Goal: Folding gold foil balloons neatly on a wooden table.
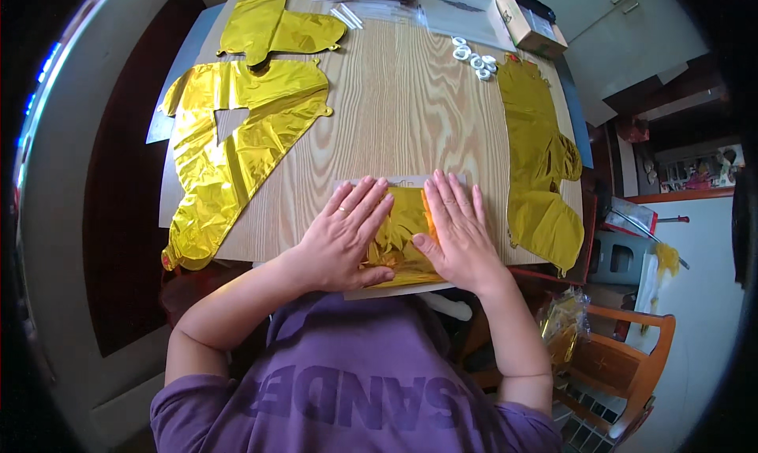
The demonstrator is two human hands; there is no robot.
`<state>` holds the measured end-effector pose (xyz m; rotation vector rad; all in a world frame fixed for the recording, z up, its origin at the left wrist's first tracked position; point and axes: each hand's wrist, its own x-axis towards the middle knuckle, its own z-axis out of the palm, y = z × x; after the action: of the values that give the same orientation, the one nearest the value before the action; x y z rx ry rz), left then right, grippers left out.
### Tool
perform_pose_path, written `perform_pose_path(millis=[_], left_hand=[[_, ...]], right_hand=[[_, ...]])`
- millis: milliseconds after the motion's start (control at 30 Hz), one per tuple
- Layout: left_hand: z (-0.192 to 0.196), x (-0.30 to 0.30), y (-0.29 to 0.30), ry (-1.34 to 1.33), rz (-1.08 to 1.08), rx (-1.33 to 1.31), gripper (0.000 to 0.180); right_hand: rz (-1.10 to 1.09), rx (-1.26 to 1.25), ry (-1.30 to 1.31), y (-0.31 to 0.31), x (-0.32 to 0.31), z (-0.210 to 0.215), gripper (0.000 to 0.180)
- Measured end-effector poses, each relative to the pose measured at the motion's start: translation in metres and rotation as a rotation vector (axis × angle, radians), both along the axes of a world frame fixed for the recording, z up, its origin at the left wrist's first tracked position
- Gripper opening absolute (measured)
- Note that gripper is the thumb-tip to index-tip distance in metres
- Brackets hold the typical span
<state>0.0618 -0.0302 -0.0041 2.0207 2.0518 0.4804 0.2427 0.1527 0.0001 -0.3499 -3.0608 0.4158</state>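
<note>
A folded gold foil balloon (407,230) lies on a pale card sheet (395,293) at the table's near edge. My left hand (345,233) rests flat over its left side, fingers stretched out and a ring on one of them. Flat on the right side lies my right hand (458,233), its thumb pointing inward over the foil. Both palms hide parts of the balloon and the card. Unfolded and flat, a gold foil balloon (237,149) lies to the left, and another (541,157) along the right edge.
A further gold foil balloon (284,27) lies at the far left of the wooden table (387,106). Several small white rolls (475,58) sit far right, near a cardboard box (529,23). White sticks (346,16) lie at the back. A wooden chair (624,366) stands at right.
</note>
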Motion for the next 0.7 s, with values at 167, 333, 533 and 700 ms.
perform_pose_path(millis=[167, 333, 533, 700], left_hand=[[0.002, -0.002, -0.002, 0.154, 0.009, -0.064, 0.111], [0.001, -0.004, -0.005, 0.087, 0.014, -0.046, 0.113], [0.013, 0.0, -0.006, 0.001, 0.031, 0.0, 0.113], [0.008, 0.004, -0.009, 0.008, 0.035, 0.009, 0.115]], right_hand=[[-0.035, 0.073, -0.004, 0.0, 0.009, -0.007, 0.082], [-0.075, -0.439, 0.248, 0.034, 0.029, 0.014, 0.079], [-0.109, -0.422, 0.259, 0.029, 0.047, 0.036, 0.077], [-0.045, -0.177, 0.11, -0.012, 0.019, 0.019, 0.079]])
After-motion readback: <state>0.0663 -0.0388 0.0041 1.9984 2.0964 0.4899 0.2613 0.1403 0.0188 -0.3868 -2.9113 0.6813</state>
